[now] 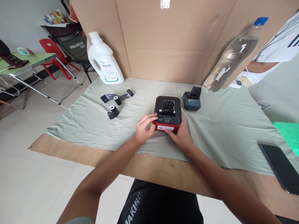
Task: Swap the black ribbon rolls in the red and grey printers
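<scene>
A red-and-black box-shaped printer (168, 120) rests on the cloth in front of me, a shiny black strip (168, 107) standing out of the slot in its top. My left hand (145, 128) grips its left front corner, fingertips on the top edge by the panel and thumb low at the side. Around the right side wraps my right hand (182, 133), its thumb across the front near a white label. Behind and to the right sits a smaller dark grey printer (192, 102), also with a black strip. Several small rolls of black tape (113, 112) lie to the left, partly unwound.
A white detergent bottle (105, 60) and a tilted clear water bottle (233, 59) stand against the cardboard wall (163, 40). A phone (281, 168) lies at the right front edge. Beyond the wall are a person's white sleeve (283, 46), a green table and chairs.
</scene>
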`<state>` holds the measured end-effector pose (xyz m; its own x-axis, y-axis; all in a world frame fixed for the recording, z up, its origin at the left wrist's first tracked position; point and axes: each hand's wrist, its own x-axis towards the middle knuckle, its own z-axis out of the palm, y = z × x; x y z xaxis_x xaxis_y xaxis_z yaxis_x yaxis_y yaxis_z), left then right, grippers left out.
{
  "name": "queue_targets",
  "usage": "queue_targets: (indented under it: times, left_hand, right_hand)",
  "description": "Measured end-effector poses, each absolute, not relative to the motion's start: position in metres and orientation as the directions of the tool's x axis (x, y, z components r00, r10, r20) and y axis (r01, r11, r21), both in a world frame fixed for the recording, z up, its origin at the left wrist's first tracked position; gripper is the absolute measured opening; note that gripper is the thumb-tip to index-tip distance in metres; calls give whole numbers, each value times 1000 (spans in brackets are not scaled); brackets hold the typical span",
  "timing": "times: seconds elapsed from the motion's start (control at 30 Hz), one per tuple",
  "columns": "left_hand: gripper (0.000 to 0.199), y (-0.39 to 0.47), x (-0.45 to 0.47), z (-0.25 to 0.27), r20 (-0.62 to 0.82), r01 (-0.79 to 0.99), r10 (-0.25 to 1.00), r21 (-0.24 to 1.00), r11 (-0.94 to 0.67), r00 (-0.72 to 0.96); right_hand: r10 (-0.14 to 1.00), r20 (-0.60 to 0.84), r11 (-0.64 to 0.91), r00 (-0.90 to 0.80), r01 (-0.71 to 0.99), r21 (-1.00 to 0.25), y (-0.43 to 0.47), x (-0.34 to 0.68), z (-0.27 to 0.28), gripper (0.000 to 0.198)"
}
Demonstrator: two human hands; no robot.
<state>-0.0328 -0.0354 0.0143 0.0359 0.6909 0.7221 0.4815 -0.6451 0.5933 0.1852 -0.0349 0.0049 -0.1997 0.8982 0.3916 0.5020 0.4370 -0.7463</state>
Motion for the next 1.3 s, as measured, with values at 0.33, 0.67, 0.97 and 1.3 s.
queue_targets:
  times: [0.33,0.67,0.97,1.3]
  left_hand:
    - [41,-31,-35,16,698,505,715,607,-614,31]
    - [39,-21,-36,15,738,604,675,529,-597,21]
    - [48,-20,-35,30,565,554,822,663,-503,70]
    - [40,14,-40,66,321,241,907,890,-387,273]
  right_hand:
    - [892,412,448,-185,484,-752,-35,186,1,99]
    - [890,418,449,-181,499,-741,-34,187,-1,93]
    - [909,380,410,-168,513,-754,-32,188,-5,101]
    - [877,431,475,-210,507,-720,-29,190,-8,98]
